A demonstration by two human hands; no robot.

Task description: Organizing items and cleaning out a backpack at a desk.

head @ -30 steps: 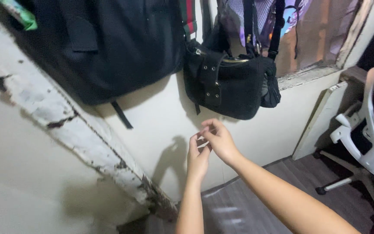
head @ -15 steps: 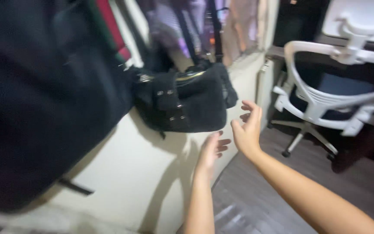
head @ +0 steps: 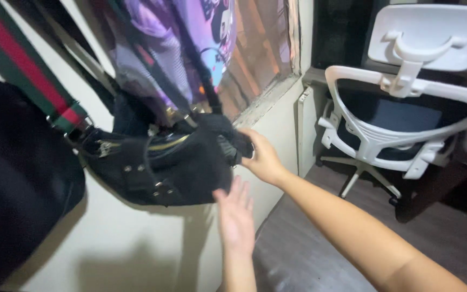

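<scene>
The small black bag (head: 163, 167) hung by its strap against the wall (head: 136, 243), so both hands had to come up to it. The right hand (head: 263, 159) gripped the bag's end, fingers curled on the fabric. The left hand (head: 236, 216) sat just under the bag's bottom corner, fingers spread wide, holding nothing. Couldn't tell what the right fingertips actually pinched, since the bag hid them. A white chair (head: 406, 108) stood well off past the right hand.
</scene>
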